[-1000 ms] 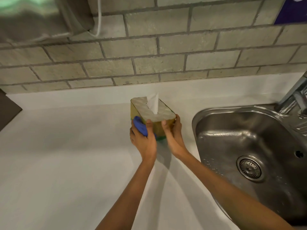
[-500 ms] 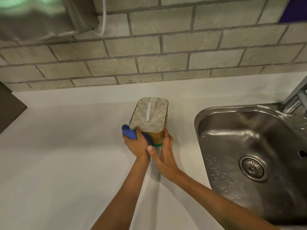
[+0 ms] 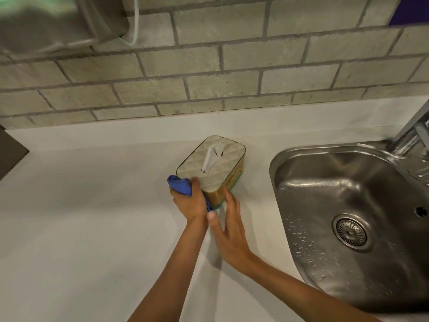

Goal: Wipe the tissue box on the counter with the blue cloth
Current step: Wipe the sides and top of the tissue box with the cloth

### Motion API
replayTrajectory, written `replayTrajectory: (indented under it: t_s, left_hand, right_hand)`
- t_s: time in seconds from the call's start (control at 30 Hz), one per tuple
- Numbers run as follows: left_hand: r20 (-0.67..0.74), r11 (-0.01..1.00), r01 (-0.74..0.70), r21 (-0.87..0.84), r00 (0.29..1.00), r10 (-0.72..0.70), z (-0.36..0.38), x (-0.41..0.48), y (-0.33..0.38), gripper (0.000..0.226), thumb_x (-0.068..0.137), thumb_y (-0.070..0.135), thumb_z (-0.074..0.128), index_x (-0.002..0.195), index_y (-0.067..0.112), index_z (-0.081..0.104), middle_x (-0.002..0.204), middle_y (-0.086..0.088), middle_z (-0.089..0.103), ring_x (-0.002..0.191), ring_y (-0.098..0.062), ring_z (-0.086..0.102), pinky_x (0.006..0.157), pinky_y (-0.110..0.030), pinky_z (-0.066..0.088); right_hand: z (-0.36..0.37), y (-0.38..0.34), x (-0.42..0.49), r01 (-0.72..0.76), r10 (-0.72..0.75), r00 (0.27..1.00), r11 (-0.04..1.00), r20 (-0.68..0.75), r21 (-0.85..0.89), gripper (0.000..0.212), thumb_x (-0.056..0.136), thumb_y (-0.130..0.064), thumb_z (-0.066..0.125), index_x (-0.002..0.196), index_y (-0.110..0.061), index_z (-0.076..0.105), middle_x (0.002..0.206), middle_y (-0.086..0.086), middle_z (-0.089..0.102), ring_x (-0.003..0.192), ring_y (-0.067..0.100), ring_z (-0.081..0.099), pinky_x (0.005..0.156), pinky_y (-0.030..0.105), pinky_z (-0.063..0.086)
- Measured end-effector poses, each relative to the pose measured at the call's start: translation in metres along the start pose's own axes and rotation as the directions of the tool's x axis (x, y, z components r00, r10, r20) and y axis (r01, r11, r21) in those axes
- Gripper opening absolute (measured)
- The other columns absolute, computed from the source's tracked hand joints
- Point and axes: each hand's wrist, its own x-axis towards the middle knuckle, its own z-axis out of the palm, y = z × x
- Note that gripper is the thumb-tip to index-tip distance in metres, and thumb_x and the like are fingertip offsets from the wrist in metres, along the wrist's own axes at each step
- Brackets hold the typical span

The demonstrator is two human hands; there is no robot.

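The tissue box stands on the white counter, with a quilted pale lid, yellow-green sides and a white tissue poking out of its slot. My left hand is closed around the bunched blue cloth and presses it against the box's near left corner. My right hand lies with fingers spread beside the box's near right corner, its fingertips touching the side wall. Reddish marks show on the box's right side.
A steel sink with a round drain sits close to the right of the box, and a tap rises at its far right. A brick-tiled wall runs behind the counter. A dark object sits at the left edge.
The box has been turned from a corner-on pose to lie angled with its long side toward the sink. My right hand has slid from gripping the side to resting low beside it.
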Motion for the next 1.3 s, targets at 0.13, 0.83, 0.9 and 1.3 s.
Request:
replayTrajectory:
  t_s: [0.13,0.83,0.9,1.3]
  left_hand:
    - [0.081,0.999,0.032,0.038,0.996,-0.035,-0.003,0.016,0.007,0.049,0.088,0.017,0.060,0.133,0.006,0.042,0.120,-0.016,0.060,0.094,-0.020,0.055,0.088,-0.033,0.047]
    - [0.348,0.963,0.244,-0.117,0.918,-0.190,-0.016,0.012,-0.011,0.056,0.095,0.057,0.022,0.077,0.011,0.048,0.050,0.003,0.052,0.032,-0.002,0.048,0.040,-0.013,0.043]
    - [0.325,0.968,0.230,-0.102,0.927,-0.186,-0.016,0.013,-0.009,0.054,0.097,0.052,0.023,0.084,0.010,0.055,0.048,0.005,0.055,0.033,0.001,0.050,0.039,-0.012,0.043]
    - [0.248,0.987,-0.101,0.126,0.967,0.067,-0.020,0.007,0.025,0.042,0.098,0.040,0.035,0.134,0.021,0.045,0.092,0.002,0.063,0.074,-0.006,0.057,0.065,-0.021,0.046]
  right_hand:
    - [-0.023,0.004,0.021,-0.015,0.015,0.980,1.000,-0.199,0.001,0.059,0.083,-0.057,0.037,0.134,-0.028,0.035,0.125,-0.009,0.040,0.113,0.000,0.046,0.086,-0.001,0.035]
    - [-0.077,0.031,0.115,-0.225,0.225,0.974,0.973,-0.010,0.047,0.043,0.097,-0.039,0.035,0.136,-0.020,0.041,0.112,-0.019,0.050,0.100,-0.003,0.047,0.064,-0.011,0.033]
    - [-0.078,0.029,0.113,-0.213,0.214,0.976,0.976,-0.032,0.042,0.040,0.097,-0.037,0.038,0.132,-0.017,0.044,0.103,-0.015,0.053,0.096,0.003,0.050,0.061,-0.009,0.036]
    - [-0.093,0.004,0.091,-0.155,0.146,0.987,0.978,-0.072,-0.136,0.055,0.091,-0.049,0.043,0.138,-0.021,0.048,0.082,0.001,0.067,0.073,0.009,0.062,0.054,0.009,0.047]
